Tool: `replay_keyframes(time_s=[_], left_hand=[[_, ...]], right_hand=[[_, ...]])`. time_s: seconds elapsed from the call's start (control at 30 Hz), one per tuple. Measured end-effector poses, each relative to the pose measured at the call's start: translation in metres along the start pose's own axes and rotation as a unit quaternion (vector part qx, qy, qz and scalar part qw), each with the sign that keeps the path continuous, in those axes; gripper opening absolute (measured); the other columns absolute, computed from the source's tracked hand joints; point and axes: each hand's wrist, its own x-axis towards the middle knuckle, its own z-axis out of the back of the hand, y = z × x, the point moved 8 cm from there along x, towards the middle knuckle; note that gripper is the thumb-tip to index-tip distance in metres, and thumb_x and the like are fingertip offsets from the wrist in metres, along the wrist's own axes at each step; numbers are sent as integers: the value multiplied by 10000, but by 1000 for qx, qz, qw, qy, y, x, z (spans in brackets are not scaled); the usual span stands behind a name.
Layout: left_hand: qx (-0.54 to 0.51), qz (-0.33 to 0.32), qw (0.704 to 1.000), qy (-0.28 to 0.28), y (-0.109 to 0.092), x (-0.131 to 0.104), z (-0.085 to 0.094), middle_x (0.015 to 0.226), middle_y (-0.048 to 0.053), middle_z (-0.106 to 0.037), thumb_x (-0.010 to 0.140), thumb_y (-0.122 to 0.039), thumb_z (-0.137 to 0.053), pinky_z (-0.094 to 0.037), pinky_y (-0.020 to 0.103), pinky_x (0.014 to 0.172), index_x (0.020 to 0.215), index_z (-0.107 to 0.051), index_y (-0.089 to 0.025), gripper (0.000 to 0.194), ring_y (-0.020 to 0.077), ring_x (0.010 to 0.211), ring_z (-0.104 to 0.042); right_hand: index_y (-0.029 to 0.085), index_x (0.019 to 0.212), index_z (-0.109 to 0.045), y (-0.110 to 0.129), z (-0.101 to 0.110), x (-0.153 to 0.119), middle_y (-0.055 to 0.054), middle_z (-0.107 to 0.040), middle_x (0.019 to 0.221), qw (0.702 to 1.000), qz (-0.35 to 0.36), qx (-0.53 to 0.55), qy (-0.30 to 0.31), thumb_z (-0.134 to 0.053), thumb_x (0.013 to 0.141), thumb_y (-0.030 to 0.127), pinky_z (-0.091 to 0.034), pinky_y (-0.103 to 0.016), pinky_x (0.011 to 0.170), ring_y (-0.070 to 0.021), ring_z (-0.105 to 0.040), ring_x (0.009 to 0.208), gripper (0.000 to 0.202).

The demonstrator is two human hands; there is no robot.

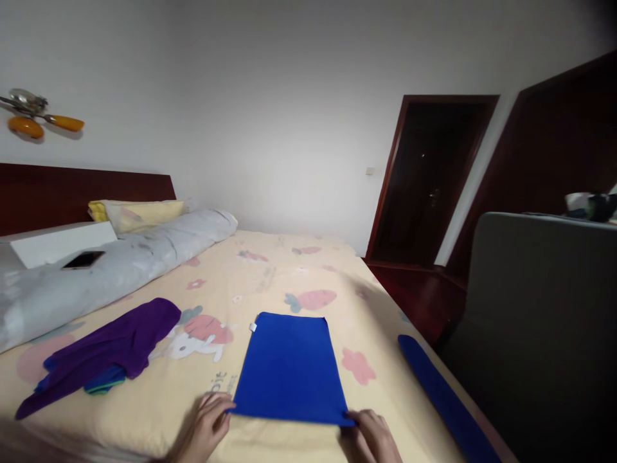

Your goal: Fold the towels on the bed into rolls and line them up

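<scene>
A blue cloth (292, 366) lies flat on the bed in a near-rectangle, with a small white tag at its far left corner. My left hand (208, 424) pinches its near left corner between thumb and fingers. At the near right corner, my right hand (372, 437) grips the cloth the same way. The near edge runs straight between both hands. To the left lies a crumpled purple cloth (116, 344), with a blue and green piece of fabric (103, 381) partly hidden under it.
The bed sheet (270, 276) has a carrot and rabbit print. A long blue folded strip (443, 392) lies along the right edge. A grey roll (159, 251) bears a phone (83, 260), beside a white box (62, 243). A dark grey panel (535, 321) stands at right.
</scene>
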Motion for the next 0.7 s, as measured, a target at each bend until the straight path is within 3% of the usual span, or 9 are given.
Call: replay_keyframes(time_s=[0.13,0.23,0.43,0.6,0.7], left_hand=[[-56,106,993,-6,11,18,-8,805,19,-719,857,-268,-488,-545,234,694,838,-671,-236,187,157,748,-681],[-34,156,987,-4,17,25,-16,706,-6,-687,855,-244,-455,-510,215,611,834,-647,-235,194,141,648,-659],[46,142,989,0,21,29,-28,727,3,-696,872,-213,-433,-488,273,701,900,-661,-246,232,165,702,-668],[113,113,987,15,22,21,-41,900,36,-729,874,-158,-436,-467,327,833,958,-672,-237,263,184,867,-667],[178,111,978,15,16,17,-42,1074,60,-713,859,-101,-433,-445,364,916,1131,-661,-240,381,204,1012,-637]], right_hand=[[213,788,-625,9,-3,21,-56,-670,785,996,-78,46,2,-404,888,394,-458,-305,705,-208,-599,758,303],[206,781,-593,11,-7,33,-56,-657,730,996,-76,48,-21,-365,897,372,-456,-295,655,-204,-602,694,305],[189,941,-577,-1,-24,36,-92,-646,822,997,30,-47,-56,-445,837,241,-471,-314,671,-217,-613,739,176],[176,1100,-559,-13,-38,27,-91,-639,894,980,92,-171,-45,-505,774,185,-459,-351,748,-228,-578,809,330],[178,1124,-561,-13,-43,25,-79,-623,889,965,94,-240,-38,-536,722,154,-427,-362,728,-236,-543,796,404]])
